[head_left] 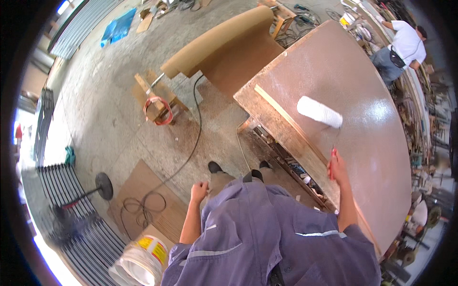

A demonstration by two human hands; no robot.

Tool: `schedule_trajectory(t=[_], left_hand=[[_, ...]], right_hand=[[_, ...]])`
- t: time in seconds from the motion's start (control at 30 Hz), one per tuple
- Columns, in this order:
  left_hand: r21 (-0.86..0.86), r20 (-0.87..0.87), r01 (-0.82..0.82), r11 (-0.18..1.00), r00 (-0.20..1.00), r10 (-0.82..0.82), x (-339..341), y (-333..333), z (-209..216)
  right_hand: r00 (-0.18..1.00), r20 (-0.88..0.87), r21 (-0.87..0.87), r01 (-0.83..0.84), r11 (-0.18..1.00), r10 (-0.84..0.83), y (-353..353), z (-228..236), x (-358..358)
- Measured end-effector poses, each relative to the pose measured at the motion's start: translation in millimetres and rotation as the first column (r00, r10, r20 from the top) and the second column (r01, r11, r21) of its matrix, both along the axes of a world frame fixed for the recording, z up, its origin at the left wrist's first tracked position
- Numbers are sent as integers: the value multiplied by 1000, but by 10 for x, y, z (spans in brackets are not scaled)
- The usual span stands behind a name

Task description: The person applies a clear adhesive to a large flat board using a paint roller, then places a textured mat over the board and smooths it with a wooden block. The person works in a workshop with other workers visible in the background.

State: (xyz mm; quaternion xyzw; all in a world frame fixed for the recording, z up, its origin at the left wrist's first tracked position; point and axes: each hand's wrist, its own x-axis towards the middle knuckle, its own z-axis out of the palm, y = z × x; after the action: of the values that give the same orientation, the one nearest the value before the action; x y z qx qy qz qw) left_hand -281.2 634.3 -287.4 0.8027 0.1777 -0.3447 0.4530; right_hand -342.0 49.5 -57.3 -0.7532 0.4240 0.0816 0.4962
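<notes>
A paint roller with a white sleeve [318, 112] and a red handle [333, 162] is in my right hand [338, 168], the fingers wrapped round the handle. Its sleeve rests on the broad brown panel [367, 157], whose surface looks wet and shiny around it. Along the panel's near-left edge lies a thin wooden strip [281, 109], left of the roller. My left hand [199, 191] hangs over the floor at my left side, curled closed; whether anything is inside the fingers is hidden.
A big roll of brown paper [219, 40] sits on a bar between wooden stands, beyond me. A dark cable [193, 143] snakes over the concrete floor. White buckets [143, 262] stand at lower left, near metal bars [86, 238]. A person in a white shirt [405, 43] works far right.
</notes>
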Motion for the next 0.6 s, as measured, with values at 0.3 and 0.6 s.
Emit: schedule_trajectory(t=[0.3,0.6], left_hand=[[84,-146,177,981,976,-164,1219,939,-256],[-124,6,-67,990,998,69,2434,327,379]], right_hand=[[904,182,187,353,917,-386,1993,350,347],[943,150,-94,314,945,-298,1159,-181,2413]])
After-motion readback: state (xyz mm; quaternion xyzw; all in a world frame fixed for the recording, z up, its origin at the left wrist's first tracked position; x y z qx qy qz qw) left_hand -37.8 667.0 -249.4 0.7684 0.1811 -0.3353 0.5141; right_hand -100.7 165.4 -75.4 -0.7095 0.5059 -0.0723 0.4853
